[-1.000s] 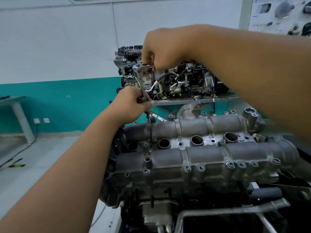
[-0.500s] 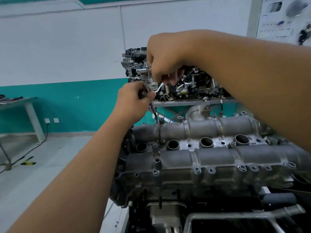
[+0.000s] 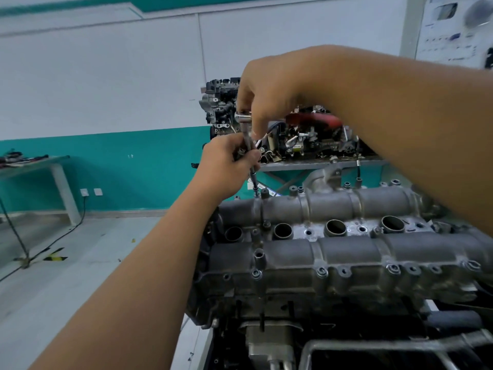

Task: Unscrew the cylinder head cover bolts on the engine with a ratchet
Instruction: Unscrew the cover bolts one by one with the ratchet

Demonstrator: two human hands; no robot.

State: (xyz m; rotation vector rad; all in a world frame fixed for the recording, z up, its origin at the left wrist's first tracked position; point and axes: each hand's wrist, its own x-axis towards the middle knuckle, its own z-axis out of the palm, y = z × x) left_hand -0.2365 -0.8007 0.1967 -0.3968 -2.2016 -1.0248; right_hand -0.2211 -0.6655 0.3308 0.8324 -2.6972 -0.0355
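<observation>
Left hand [image 3: 226, 162] pinches slim steel ratchet extension [image 3: 249, 153] over grey cast cylinder head cover [image 3: 346, 252]; right hand [image 3: 269, 94] grips chrome ratchet head [image 3: 242, 117], handle probably hidden in palm.

A dull grey cylinder head cover [image 3: 346, 252] on the engine, its bolts [image 3: 322, 272] silver. A chrome ratchet [image 3: 243, 119] catches the light. Behind, a white wall [image 3: 93, 76] banded in teal; black-and-yellow hazard tape [image 3: 55, 258] stripes the pale grey floor [image 3: 66, 289].
</observation>
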